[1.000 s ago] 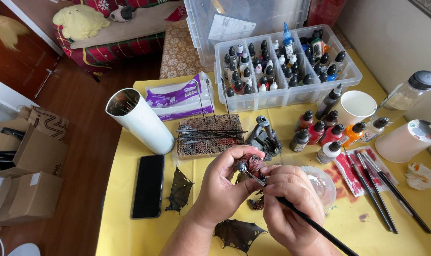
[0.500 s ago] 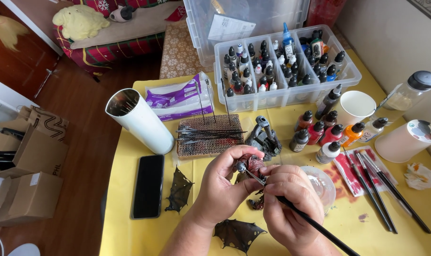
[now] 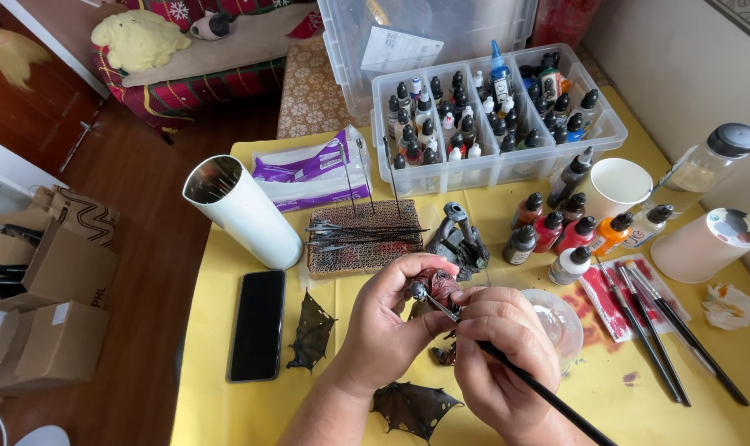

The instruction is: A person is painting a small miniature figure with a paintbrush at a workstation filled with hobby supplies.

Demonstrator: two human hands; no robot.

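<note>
Centrally, above the yellow tabletop [image 3: 226,396], the left hand [image 3: 383,330] holds a small dark red miniature [image 3: 435,287]; its grip is clamped on the figure, thumb and fingertips curled around it. The right hand [image 3: 499,347] sits just beside it, grip closed around a thin black paintbrush [image 3: 540,388] whose tip end touches the miniature and whose handle runs down toward the lower right. Two dark wing-shaped parts lie on the tabletop: one [image 3: 311,332] left of the left hand, one [image 3: 412,406] below the wrists. A black phone [image 3: 257,324] lies flat further left, near a tilted white tube [image 3: 243,211]. Behind the hands, a mesh rack [image 3: 362,235] carries thin metal tools, and a grey model [image 3: 460,239] stands just beside it. A clear plastic organizer [image 3: 474,169] at the rear holds many small dropper bottles; a group of paint bottles [image 3: 560,231] in red, orange and white stands in front of it. A white cup [image 3: 618,186] stands to the right of those bottles. Spare brushes [image 3: 655,330] lie across a red-stained towel [image 3: 598,306] at right. A clear round dish [image 3: 560,318] sits partly hidden behind the right hand.
</note>
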